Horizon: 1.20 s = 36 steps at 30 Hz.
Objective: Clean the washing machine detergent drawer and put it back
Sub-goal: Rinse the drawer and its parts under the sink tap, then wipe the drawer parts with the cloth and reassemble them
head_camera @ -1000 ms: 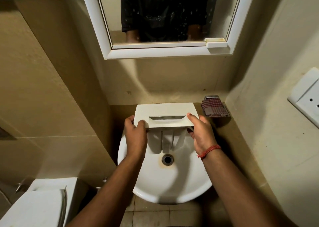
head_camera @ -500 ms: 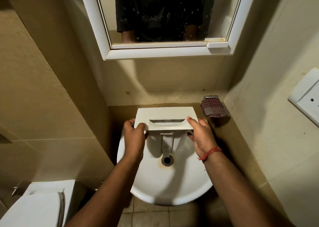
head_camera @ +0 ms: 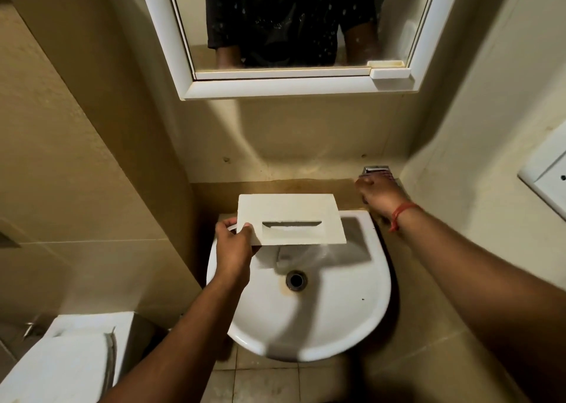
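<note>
1. The white rectangular plastic detergent drawer [head_camera: 291, 218], with its recessed slot handle facing up, is held over the back of the white ceramic washbasin [head_camera: 321, 335], above and beyond the drain.
2. The drawer's near-left corner is pinched by the left hand [head_camera: 234, 246], thumb on the front panel and fingers curled beneath; the rest of the drawer extends to the right of that grip, unsupported.
3. The right hand [head_camera: 378, 192] is stretched well to the right of the drawer, at the chrome fitting [head_camera: 376, 169] on the ledge. Whether its fingers are closed on anything cannot be told.
4. The step in hand is judged to be fetching a wiping cloth or turning on water, while the drawer is kept over the bowl.
5. The one-handed pinch should be kept firm and the panel level, so that the overhanging right end is not allowed to dip or slip.
6. Drips are best kept inside the basin rim.
</note>
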{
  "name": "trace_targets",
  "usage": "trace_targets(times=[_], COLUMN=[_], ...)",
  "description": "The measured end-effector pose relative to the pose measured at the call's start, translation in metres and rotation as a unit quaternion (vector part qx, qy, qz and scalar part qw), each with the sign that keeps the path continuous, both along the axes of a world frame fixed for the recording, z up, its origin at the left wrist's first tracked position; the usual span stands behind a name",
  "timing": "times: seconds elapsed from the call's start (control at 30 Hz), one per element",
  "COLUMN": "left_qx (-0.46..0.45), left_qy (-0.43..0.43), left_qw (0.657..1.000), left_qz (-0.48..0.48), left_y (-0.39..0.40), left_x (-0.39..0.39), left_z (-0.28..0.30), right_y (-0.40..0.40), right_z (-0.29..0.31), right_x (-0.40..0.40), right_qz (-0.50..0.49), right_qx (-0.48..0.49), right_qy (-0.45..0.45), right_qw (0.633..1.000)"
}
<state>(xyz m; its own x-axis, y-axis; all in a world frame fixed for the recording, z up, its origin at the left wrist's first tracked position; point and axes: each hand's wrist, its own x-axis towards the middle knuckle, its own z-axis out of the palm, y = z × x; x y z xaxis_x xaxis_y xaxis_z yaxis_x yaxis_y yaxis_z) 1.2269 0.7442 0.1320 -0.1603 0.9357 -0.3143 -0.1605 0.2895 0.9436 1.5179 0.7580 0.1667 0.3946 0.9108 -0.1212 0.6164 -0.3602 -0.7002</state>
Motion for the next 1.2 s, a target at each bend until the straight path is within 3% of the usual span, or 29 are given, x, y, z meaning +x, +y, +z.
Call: trace_targets(times=[0.13,0.23,0.37,0.57,0.77,0.87,0.97,1.2], left_qx=[-0.006,-0.021,-0.031,-0.017,-0.004,0.005,0.015,0.011], left_qy=[0.024,0.012,-0.010,-0.037,-0.080,-0.118,-0.119,-0.133], left_qw=[1.000,1.000,0.998,0.994,0.980,0.965,0.952,0.912], left_qz=[-0.002,0.015,0.045,0.097,0.183,0.236,0.281,0.388], left_y=[-0.005,-0.011,-0.022,-0.038,-0.069,-0.093,-0.123,-0.213], left_x=[0.004,0.005,0.008,0.015,-0.001,-0.027,-0.067,-0.196], left_z=[-0.003,-0.009,-0.008,-0.004,0.006,0.015,0.024,0.043], right_y=[0.026,0.035,0.036,0.040,0.062,0.066,0.054,-0.021], right_z=[-0.001,-0.016,-0.032,-0.018,-0.007,-0.007,-0.009,0.002], right_x=[0.051,0.065,0.063,0.067,0.019,-0.033,-0.100,-0.261], right_qz=[-0.014,-0.030,-0.067,-0.151,-0.100,-0.034,0.070,0.244], right_qx=[-0.100,-0.140,-0.112,-0.056,0.091,0.075,-0.006,-0.101], right_qy=[-0.175,-0.204,-0.216,-0.010,0.184,0.300,0.408,0.428], right_qw=[0.979,0.968,0.968,0.987,0.974,0.950,0.910,0.864])
